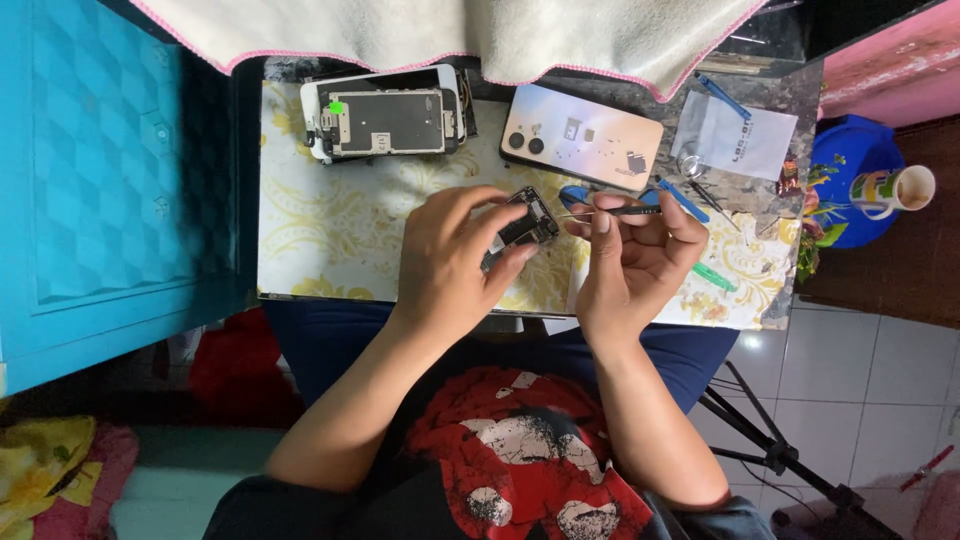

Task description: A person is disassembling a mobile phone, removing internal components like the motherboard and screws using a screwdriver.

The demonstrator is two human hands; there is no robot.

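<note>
My left hand (452,252) grips a small dark phone circuit board (522,225) just above the patterned table cover. My right hand (630,255) pinches metal tweezers (612,211), and their tips point left at the board's upper edge. Behind the hands lies an opened white phone with its screen panel (385,120) folded back. A pale phone back cover (582,136) with small loose parts on it lies to its right.
A clear plastic bag (738,132) and blue pry tools (682,199) lie at the right of the table (320,240). A cream towel (450,30) hangs over the far edge. A teal cabinet (110,170) stands left. A mug (895,190) sits on a blue stool at right, above a tripod (770,440).
</note>
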